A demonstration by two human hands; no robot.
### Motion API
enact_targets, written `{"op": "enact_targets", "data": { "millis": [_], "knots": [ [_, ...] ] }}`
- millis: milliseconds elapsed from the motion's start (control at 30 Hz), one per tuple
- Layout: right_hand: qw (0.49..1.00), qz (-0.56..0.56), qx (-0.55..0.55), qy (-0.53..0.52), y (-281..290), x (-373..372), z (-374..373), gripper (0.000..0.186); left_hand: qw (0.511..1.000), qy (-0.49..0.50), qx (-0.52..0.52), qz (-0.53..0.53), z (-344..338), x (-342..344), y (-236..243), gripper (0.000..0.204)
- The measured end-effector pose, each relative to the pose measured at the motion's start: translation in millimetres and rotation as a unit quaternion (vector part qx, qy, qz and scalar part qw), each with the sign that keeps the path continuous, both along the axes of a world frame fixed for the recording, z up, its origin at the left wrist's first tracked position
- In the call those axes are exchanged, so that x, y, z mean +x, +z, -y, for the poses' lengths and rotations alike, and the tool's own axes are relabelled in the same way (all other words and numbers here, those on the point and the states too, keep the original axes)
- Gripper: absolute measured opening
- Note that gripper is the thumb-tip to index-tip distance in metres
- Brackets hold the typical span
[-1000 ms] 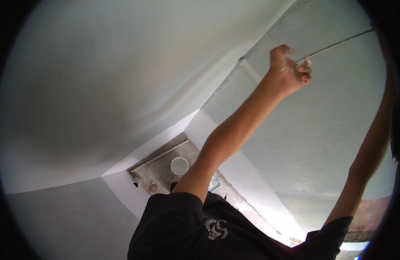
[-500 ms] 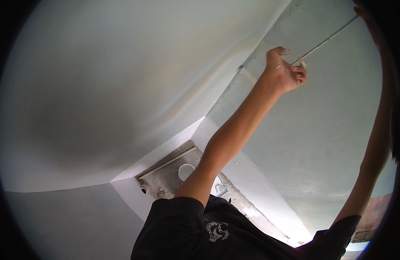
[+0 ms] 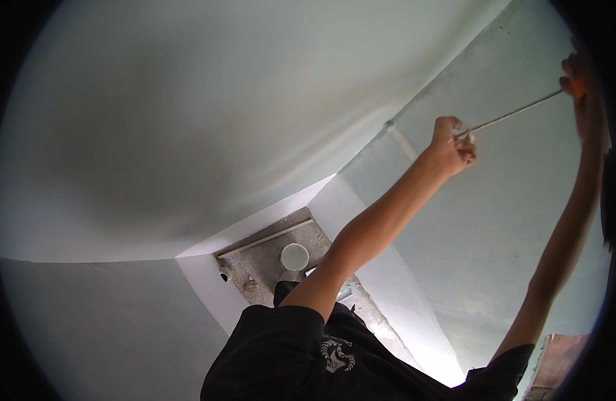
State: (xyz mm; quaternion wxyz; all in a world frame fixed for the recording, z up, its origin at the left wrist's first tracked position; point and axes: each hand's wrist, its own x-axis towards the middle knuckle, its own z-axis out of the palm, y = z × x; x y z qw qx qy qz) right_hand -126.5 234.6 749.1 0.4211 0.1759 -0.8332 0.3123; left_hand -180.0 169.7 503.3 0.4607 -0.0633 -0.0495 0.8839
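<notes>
Both my arms reach up along the grey-green wall (image 3: 475,227). Between my hands runs a thin, straight grey rod (image 3: 512,114), slanting up to the right. My left hand (image 3: 453,148) is closed around its lower end, thumb against curled fingers, with white smears on the fingertips. At the right rim of the view my right hand (image 3: 580,80) grips the other end, where an orange part (image 3: 578,87) shows, perhaps a handle. That hand is dim and partly cut off by the dark rim. Whether the rod touches the wall I cannot tell.
A broad pale surface (image 3: 188,134) fills the upper left and meets the wall along a slanting edge. Far below on the rough grey floor (image 3: 254,250) are a round pale container (image 3: 294,256), a pale strip (image 3: 264,238) and a pipe end (image 3: 226,273). A brownish panel (image 3: 558,361) stands lower right.
Both hands and the rod sit lower in view, and the rod is less steep. My left thumb, apart from the fingers before, has closed in. The view has shifted slightly; more orange shows.
</notes>
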Motion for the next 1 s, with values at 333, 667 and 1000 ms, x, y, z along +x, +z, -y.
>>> {"op": "enact_targets", "data": {
  "millis": [333, 667, 1000],
  "knots": [
    [0.974, 0.164, -0.146, 0.052, -229.7, -10.2, 16.7, 0.026, 0.973, -0.06, -0.154, 0.164, -21.3, -32.5, -235.4, 0.024],
    [0.914, 0.234, -0.319, 0.086, -344.3, 22.2, -20.6, 0.018, 0.968, -0.099, -0.23, 0.037, -29.9, -23.2, -362.1, 0.014],
    [0.991, 0.068, -0.085, 0.074, -88.3, 44.8, -59.5, 0.032, 0.993, -0.045, 0.022, -0.105, -22.8, 18.1, -95.1, 0.025]
  ]
}}
